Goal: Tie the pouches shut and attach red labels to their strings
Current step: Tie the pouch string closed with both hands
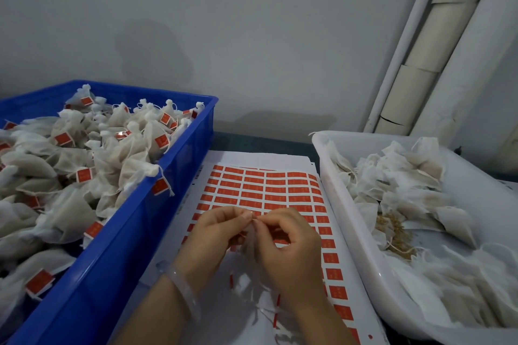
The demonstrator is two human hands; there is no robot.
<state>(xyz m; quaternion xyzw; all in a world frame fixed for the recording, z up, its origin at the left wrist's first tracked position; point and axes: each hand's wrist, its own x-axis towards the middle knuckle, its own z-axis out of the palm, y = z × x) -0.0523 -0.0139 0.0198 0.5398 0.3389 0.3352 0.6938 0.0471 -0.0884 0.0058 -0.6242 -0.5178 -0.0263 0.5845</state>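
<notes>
My left hand (215,235) and my right hand (288,246) meet above the sheet of red labels (260,190), fingertips pinched together on the string at the neck of a small white mesh pouch (250,244). The pouch hangs between my palms and is mostly hidden by them. A clear bangle sits on my left wrist. Whether a label is on this string I cannot tell.
A blue crate (157,204) at the left is heaped with tied pouches carrying red labels. A white tub (350,204) at the right holds several unlabelled pouches and some spilled grain. Cardboard tubes (437,45) lean in the right corner against the grey wall.
</notes>
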